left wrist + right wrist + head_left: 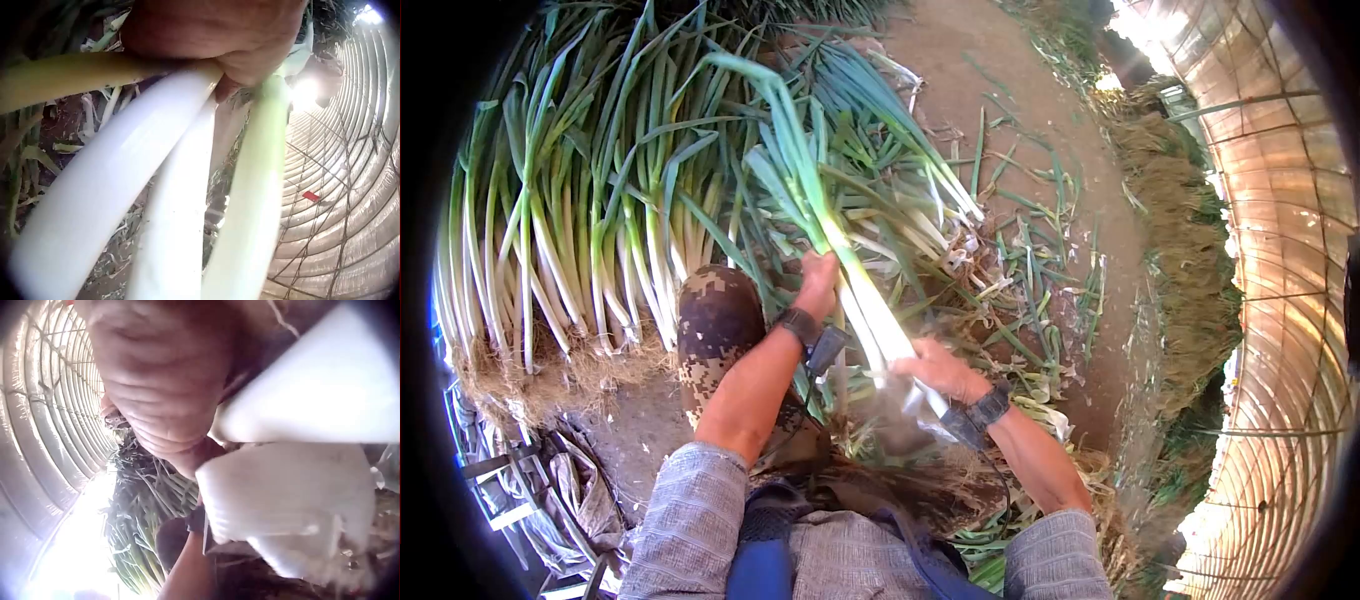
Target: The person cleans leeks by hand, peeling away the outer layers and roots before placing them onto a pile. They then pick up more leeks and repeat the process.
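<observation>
Several long green onions (868,300) slant across in front of the person, green leaves up and white stems down. My left hand (818,280) grips them where green turns to white. In the left wrist view, three white stems (175,187) fan out below that hand (219,37). Lower down, my right hand (945,372) has its fingers curled at the white ends. In the right wrist view, a pale, loose-looking piece of skin (287,500) hangs by the right hand (162,381), beside a white stem (325,387). The right fingertips are partly hidden.
Upright green onions with roots (570,240) stand packed at the left. A pile of onions (900,150) lies ahead, with leaf scraps (1040,270) strewn over the dirt floor (960,60). A ribbed plastic wall (1280,300) curves along the right. The person's camouflage-covered knee (718,325) is near the left hand.
</observation>
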The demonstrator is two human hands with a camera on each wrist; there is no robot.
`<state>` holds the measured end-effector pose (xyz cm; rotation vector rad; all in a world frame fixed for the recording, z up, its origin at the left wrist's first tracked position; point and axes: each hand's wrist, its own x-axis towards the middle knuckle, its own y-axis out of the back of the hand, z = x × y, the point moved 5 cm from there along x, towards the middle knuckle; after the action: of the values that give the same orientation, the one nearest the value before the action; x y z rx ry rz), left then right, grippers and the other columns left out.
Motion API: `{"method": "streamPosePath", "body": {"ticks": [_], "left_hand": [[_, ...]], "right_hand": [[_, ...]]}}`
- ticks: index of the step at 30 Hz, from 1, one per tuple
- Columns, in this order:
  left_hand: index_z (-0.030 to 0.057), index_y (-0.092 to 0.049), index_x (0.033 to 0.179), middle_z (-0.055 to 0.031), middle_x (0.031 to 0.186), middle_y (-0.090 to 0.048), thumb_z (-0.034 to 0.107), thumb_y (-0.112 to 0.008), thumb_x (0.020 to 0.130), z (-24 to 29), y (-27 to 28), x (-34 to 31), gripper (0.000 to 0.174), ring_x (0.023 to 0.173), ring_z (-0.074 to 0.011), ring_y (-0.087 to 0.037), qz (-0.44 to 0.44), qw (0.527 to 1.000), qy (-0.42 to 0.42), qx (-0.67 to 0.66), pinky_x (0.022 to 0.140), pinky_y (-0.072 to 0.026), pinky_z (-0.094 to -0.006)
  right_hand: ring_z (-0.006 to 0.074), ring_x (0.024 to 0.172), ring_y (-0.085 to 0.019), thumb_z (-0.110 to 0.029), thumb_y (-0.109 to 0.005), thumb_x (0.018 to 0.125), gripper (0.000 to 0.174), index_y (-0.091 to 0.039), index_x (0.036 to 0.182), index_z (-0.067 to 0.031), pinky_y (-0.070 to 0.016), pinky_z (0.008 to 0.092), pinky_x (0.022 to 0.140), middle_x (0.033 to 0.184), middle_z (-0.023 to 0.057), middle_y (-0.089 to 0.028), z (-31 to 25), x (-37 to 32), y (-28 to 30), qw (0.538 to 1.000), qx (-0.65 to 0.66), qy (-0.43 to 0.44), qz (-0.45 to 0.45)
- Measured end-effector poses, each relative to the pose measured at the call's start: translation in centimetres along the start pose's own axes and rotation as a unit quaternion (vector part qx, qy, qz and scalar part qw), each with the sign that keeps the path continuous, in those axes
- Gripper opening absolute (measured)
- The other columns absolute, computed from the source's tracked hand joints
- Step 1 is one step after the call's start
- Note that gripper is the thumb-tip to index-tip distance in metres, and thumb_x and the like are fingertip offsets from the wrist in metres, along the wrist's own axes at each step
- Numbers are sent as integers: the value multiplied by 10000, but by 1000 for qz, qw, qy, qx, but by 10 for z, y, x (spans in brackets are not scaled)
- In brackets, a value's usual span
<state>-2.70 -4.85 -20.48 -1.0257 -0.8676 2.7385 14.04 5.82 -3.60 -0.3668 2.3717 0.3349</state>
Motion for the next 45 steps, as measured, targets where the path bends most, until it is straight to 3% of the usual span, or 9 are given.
{"method": "streamPosePath", "body": {"ticks": [15, 19, 24, 29, 34, 38, 41, 43, 45], "left_hand": [[-36, -628, 1015, -103, 859, -653, 113, -640, 836, -3, -28, -70, 233, 721, -206, -641, -39, 997, 10, 61, 650, -533, -338], [-14, -639, 1057, -92, 925, -652, 325, -670, 887, 4, -32, -77, 381, 758, -187, -619, -53, 995, 80, 15, 682, -512, -352], [-25, -668, 1013, -61, 821, -643, 450, -711, 838, 5, -25, -58, 508, 713, -163, -595, -44, 996, 34, 69, 681, -482, -337], [-21, -579, 938, -123, 704, -577, 344, -732, 763, 17, -24, -45, 432, 522, -259, -585, -53, 994, 97, 9, 513, -531, -384], [3, -589, 951, -110, 747, -592, 308, -699, 779, -2, -21, -31, 367, 620, -265, -610, -68, 992, 106, 23, 599, -541, -387], [43, -617, 937, -69, 807, -609, 326, -665, 829, 1, -36, -43, 307, 679, -206, -604, -167, 975, 129, -74, 616, -523, -345], [35, -623, 931, -64, 810, -611, 289, -676, 823, -3, -31, -44, 281, 683, -205, -603, -173, 972, 151, -55, 641, -522, -340], [13, -624, 947, -93, 819, -614, 191, -725, 777, -4, -27, -42, 266, 675, -235, -605, -113, 986, 124, -26, 629, -524, -363], [-10, -616, 951, -100, 814, -610, 171, -728, 773, -6, -25, -46, 278, 677, -238, -609, -102, 988, 111, 12, 612, -531, -392]], "right_hand": [[144, 924, -639, -230, -567, 956, 377, -585, 1201, 56, -520, 286, 804, 1038, 88, -667, -8, 36, 18, 995, 41, 34, 88], [126, 930, -621, -235, -580, 954, 376, -589, 1190, 57, -502, 280, 817, 1071, 79, -662, -12, 52, 18, 988, 87, 62, 116], [102, 698, -602, -255, -592, 891, 403, -611, 1202, 1, -507, 281, 653, 829, 54, -675, -29, 44, 10, 964, -195, 83, 160], [98, 558, -595, -210, -584, 905, 476, -502, 1306, 34, -537, 230, 503, 845, 103, -641, -27, -13, -18, 977, -202, 9, 62], [200, 752, -677, -278, -697, 878, 597, -480, 1309, 74, -560, 328, 811, 1067, 182, -658, -43, -44, -23, 983, -178, 52, 10], [201, 786, -663, -290, -704, 870, 412, -627, 1144, 8, -544, 363, 724, 839, 112, -693, -64, -36, -25, 979, -205, -11, 11], [193, 736, -639, -297, -713, 859, 318, -673, 1035, -35, -532, 385, 664, 751, 88, -672, -63, -20, -24, 911, -396, 115, 19], [216, 730, -635, -315, -705, 860, 354, -645, 1074, -40, -537, 393, 673, 816, 93, -673, -77, -15, 10, 943, -250, 92, 202], [208, 844, -658, -380, -641, 878, 496, -587, 1206, -11, -547, 342, 744, 971, 137, -678, -75, 9, 30, 865, -395, 67, 301]]}}
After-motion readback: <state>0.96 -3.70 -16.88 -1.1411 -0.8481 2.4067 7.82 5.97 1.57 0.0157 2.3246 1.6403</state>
